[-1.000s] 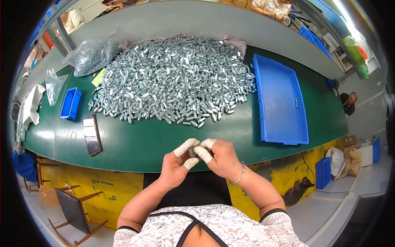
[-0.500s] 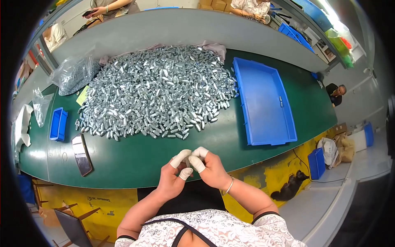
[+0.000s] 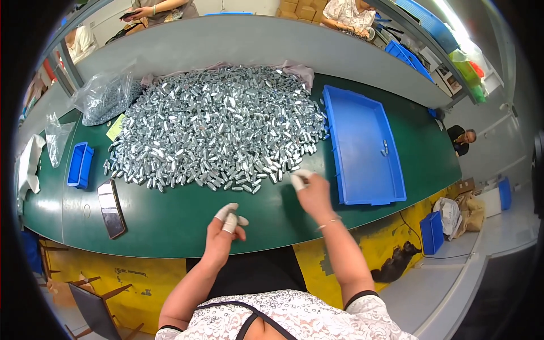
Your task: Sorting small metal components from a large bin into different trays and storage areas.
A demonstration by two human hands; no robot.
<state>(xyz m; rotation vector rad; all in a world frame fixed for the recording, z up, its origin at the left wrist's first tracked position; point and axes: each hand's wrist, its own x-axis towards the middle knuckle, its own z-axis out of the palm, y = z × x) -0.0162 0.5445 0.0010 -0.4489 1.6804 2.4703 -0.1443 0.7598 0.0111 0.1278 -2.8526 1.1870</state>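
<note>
A wide heap of small shiny metal pieces (image 3: 215, 130), elongated and silvery, covers much of the green table (image 3: 164, 218). My right hand (image 3: 314, 195) is at the heap's front right edge, with white covers on its fingertips. Its thumb and fingers are drawn together, slightly blurred; anything between them is hidden. Nearer to me, my left hand (image 3: 222, 231) hovers over the table's front part, also wearing white fingertip covers. Its fingers curl in towards the thumb, and I cannot make out what they hold. Right of the heap, a blue tray (image 3: 362, 181) contains a few metal pieces (image 3: 385, 148).
At left lie a phone (image 3: 111, 208), a small blue bin (image 3: 80, 165) and a clear bag of metal parts (image 3: 107, 99). A grey partition (image 3: 226, 42) borders the far side, with people beyond it. A dark animal (image 3: 396, 263) lies on the floor at right.
My hands were together around a small metal piece; they have parted. The right moved forward and right to the heap's edge, the left slightly left. The pieces in the tray look differently arranged.
</note>
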